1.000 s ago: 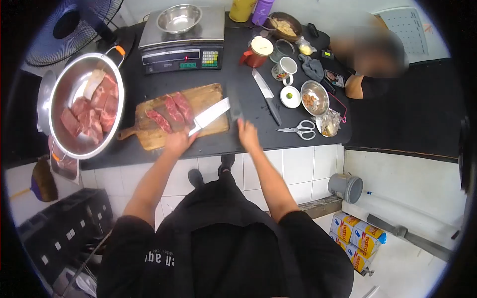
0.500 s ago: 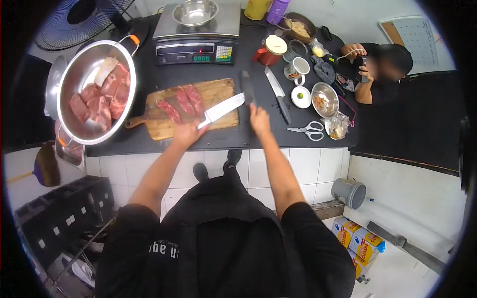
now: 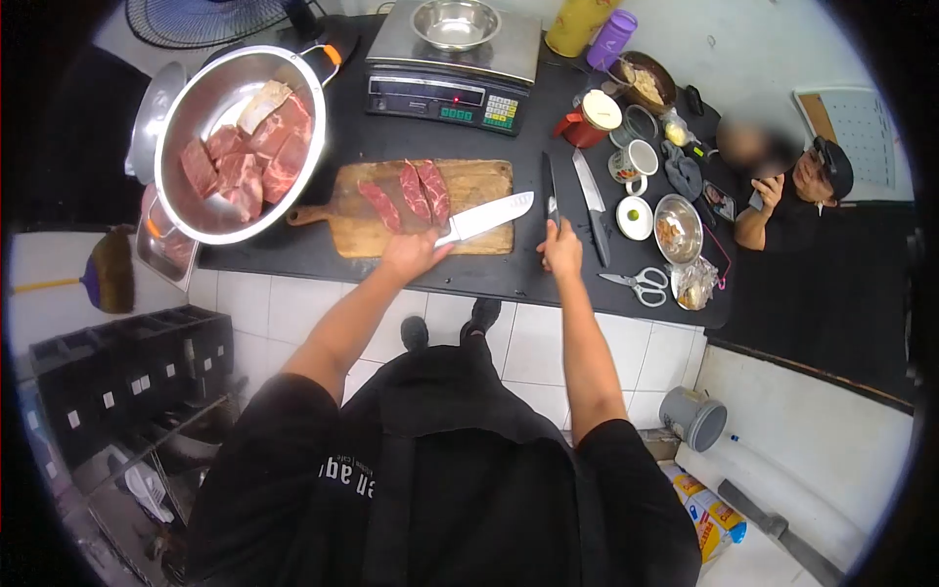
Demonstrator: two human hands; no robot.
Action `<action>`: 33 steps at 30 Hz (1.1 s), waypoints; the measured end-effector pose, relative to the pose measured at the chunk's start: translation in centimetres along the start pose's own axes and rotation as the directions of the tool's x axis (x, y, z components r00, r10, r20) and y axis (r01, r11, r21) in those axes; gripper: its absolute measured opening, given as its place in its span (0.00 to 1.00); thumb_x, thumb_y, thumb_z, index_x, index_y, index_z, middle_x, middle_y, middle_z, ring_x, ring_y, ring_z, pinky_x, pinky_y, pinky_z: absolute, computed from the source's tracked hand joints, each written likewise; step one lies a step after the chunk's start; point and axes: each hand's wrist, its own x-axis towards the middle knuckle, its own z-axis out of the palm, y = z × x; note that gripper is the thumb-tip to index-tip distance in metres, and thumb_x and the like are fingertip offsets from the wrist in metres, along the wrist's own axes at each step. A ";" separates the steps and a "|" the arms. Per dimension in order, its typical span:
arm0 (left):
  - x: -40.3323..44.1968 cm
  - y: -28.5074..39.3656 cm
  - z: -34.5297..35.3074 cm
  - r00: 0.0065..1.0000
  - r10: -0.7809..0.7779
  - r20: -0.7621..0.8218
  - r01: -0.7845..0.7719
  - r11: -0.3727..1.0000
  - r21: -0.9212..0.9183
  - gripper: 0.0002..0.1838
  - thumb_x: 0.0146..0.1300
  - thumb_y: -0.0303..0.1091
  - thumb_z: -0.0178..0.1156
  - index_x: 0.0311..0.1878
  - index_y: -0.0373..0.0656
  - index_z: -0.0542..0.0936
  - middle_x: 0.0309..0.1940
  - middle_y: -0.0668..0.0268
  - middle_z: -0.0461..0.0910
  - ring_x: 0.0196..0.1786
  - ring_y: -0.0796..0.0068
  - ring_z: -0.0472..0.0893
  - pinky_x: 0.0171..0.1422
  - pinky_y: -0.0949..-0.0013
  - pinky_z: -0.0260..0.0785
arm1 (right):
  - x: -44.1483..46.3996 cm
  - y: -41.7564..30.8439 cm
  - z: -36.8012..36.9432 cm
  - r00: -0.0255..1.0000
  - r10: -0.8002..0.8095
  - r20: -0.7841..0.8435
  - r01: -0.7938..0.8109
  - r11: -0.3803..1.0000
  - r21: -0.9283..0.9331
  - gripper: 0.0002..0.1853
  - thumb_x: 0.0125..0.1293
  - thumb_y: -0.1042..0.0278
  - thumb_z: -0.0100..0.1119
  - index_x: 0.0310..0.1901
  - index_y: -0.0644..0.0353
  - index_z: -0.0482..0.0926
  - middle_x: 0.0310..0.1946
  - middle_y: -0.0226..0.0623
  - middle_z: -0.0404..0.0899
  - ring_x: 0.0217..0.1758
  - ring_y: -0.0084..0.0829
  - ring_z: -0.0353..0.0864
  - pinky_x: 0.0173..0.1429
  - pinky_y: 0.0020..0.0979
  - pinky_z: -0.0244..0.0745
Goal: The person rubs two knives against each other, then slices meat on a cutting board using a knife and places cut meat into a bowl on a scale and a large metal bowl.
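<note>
My left hand grips the white handle of a broad, pale-bladed knife. That blade lies across the right part of a wooden cutting board, its tip past the right edge. Three slices of raw red meat rest on the board, left of the blade. To the right of the board, my right hand is closed around the handle of a dark knife, pointing away from me. Another knife with a dark handle lies on the table beside it, and scissors are farther right.
A large steel pot with raw meat chunks stands left of the board. Behind it sits a digital scale bearing a steel bowl. A mug, a red pitcher and small bowls crowd the right. A person is beyond the table.
The view has shifted, so the table appears farther right. The dark knife has turned and moved slightly away from the pale blade's tip. The left-hand knife stays over the board.
</note>
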 end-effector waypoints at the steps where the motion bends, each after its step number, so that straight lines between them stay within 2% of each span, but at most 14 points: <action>1: 0.0 0.1 -0.2 1.000 0.015 0.006 -0.015 1.000 -0.009 0.23 0.64 0.60 0.53 0.49 0.53 0.81 0.21 0.55 0.82 0.24 0.54 0.83 0.28 0.54 0.76 | -0.6 1.3 -1.0 0.995 -0.097 0.000 0.097 0.995 -0.020 0.22 0.71 0.54 0.53 0.59 0.60 0.74 0.26 0.48 0.81 0.25 0.43 0.79 0.31 0.39 0.74; 2: 0.0 0.0 -0.4 1.000 0.019 -0.010 -0.020 0.999 -0.037 0.24 0.64 0.60 0.53 0.48 0.51 0.80 0.21 0.55 0.82 0.24 0.54 0.83 0.28 0.54 0.76 | -1.7 2.8 -2.1 0.981 -0.194 0.004 0.194 0.980 -0.049 0.23 0.70 0.55 0.54 0.61 0.59 0.73 0.32 0.55 0.82 0.38 0.56 0.82 0.45 0.47 0.76; 4: 0.1 0.2 0.2 0.999 0.016 -0.029 -0.018 0.996 -0.090 0.24 0.64 0.60 0.54 0.46 0.48 0.80 0.21 0.56 0.82 0.23 0.54 0.83 0.27 0.54 0.76 | -5.7 4.5 -3.8 0.850 -0.517 -0.101 0.506 0.855 -0.118 0.25 0.68 0.56 0.57 0.64 0.56 0.72 0.39 0.55 0.82 0.44 0.56 0.80 0.47 0.45 0.74; 5: 0.1 0.0 0.5 1.000 0.005 -0.029 -0.007 0.996 -0.088 0.24 0.64 0.60 0.54 0.46 0.48 0.80 0.21 0.56 0.82 0.23 0.54 0.83 0.27 0.54 0.75 | -8.3 4.2 -4.2 0.855 -0.510 -0.101 0.490 0.855 -0.166 0.24 0.68 0.55 0.57 0.64 0.51 0.72 0.40 0.55 0.80 0.46 0.54 0.79 0.49 0.46 0.73; 8: -0.3 -0.5 0.4 0.999 -0.013 -0.029 0.011 0.998 -0.070 0.25 0.64 0.61 0.54 0.46 0.49 0.81 0.21 0.57 0.82 0.23 0.54 0.83 0.27 0.54 0.75 | -12.4 2.3 -3.3 0.972 -0.232 0.040 0.230 0.902 -0.366 0.21 0.71 0.54 0.52 0.64 0.41 0.72 0.29 0.52 0.78 0.32 0.50 0.81 0.39 0.48 0.76; 10: -0.3 0.5 -1.3 0.999 -0.021 0.038 0.019 0.998 0.052 0.24 0.65 0.60 0.53 0.51 0.53 0.80 0.26 0.55 0.84 0.29 0.54 0.85 0.34 0.52 0.77 | -10.3 1.7 0.9 0.969 -0.192 0.158 0.229 0.936 -0.267 0.20 0.73 0.53 0.46 0.65 0.42 0.70 0.28 0.53 0.79 0.30 0.52 0.81 0.35 0.49 0.76; 11: 0.2 0.5 -0.4 1.000 -0.022 0.021 0.022 1.000 -0.009 0.24 0.64 0.60 0.53 0.51 0.52 0.81 0.25 0.55 0.84 0.29 0.53 0.85 0.33 0.52 0.77 | -9.7 -1.2 3.1 0.964 -0.215 0.159 0.263 0.870 -0.417 0.21 0.74 0.52 0.41 0.65 0.44 0.68 0.30 0.56 0.81 0.32 0.55 0.82 0.38 0.52 0.76; 14: 0.0 0.5 0.6 1.000 -0.011 0.006 0.012 0.998 -0.056 0.24 0.64 0.60 0.53 0.50 0.51 0.81 0.24 0.54 0.83 0.28 0.53 0.84 0.32 0.52 0.77 | -7.1 -6.0 7.7 0.894 -0.396 0.209 0.438 0.871 -0.224 0.20 0.73 0.54 0.43 0.65 0.37 0.69 0.29 0.56 0.81 0.35 0.59 0.82 0.40 0.56 0.74; 20: 0.3 -0.2 0.5 1.000 -0.004 -0.022 0.002 0.998 -0.066 0.22 0.64 0.58 0.55 0.48 0.50 0.80 0.23 0.53 0.83 0.26 0.53 0.84 0.29 0.54 0.77 | -10.9 -0.1 -1.6 0.923 -0.374 0.096 0.385 0.904 -0.185 0.19 0.73 0.59 0.46 0.64 0.40 0.71 0.26 0.56 0.80 0.30 0.55 0.82 0.36 0.51 0.77; 22: 0.0 -0.2 0.5 1.000 -0.006 -0.001 0.006 0.996 -0.084 0.22 0.64 0.58 0.55 0.45 0.49 0.81 0.22 0.54 0.83 0.25 0.53 0.84 0.28 0.54 0.77 | -12.0 2.2 -1.5 0.951 -0.273 0.142 0.308 0.818 -0.485 0.21 0.72 0.61 0.48 0.66 0.38 0.67 0.24 0.54 0.80 0.28 0.52 0.82 0.34 0.48 0.77; 27: 0.2 0.0 0.5 0.997 0.014 -0.073 -0.016 0.999 -0.032 0.22 0.64 0.58 0.55 0.43 0.49 0.81 0.21 0.55 0.82 0.24 0.55 0.84 0.26 0.55 0.76 | -6.1 -4.4 8.5 0.870 -0.444 0.217 0.488 0.838 -0.244 0.23 0.74 0.55 0.37 0.70 0.36 0.59 0.30 0.59 0.81 0.35 0.59 0.82 0.42 0.55 0.75; 30: -0.2 0.0 0.4 0.995 0.009 -0.101 -0.012 0.999 -0.035 0.24 0.63 0.61 0.54 0.44 0.49 0.81 0.19 0.56 0.82 0.21 0.56 0.83 0.25 0.55 0.75 | -7.7 -4.5 3.8 0.885 -0.304 0.353 0.432 0.819 -0.378 0.22 0.75 0.53 0.35 0.69 0.33 0.60 0.34 0.60 0.81 0.37 0.60 0.81 0.42 0.53 0.76; 31: -0.5 0.2 0.0 0.996 0.009 -0.089 -0.013 0.999 -0.046 0.25 0.63 0.61 0.54 0.45 0.49 0.81 0.19 0.56 0.82 0.21 0.56 0.83 0.26 0.55 0.75 | -9.1 -4.5 1.1 0.927 -0.231 0.294 0.312 0.912 -0.266 0.23 0.75 0.54 0.36 0.70 0.34 0.59 0.32 0.57 0.81 0.35 0.57 0.82 0.39 0.52 0.76; 33: -0.2 -0.7 -0.2 0.997 -0.015 -0.081 0.010 0.998 -0.054 0.25 0.64 0.62 0.53 0.45 0.50 0.81 0.19 0.56 0.81 0.21 0.56 0.82 0.26 0.55 0.76 | -9.7 0.5 -2.2 0.945 -0.192 0.265 0.283 0.885 -0.370 0.24 0.75 0.57 0.40 0.71 0.33 0.56 0.28 0.56 0.81 0.31 0.54 0.83 0.36 0.52 0.76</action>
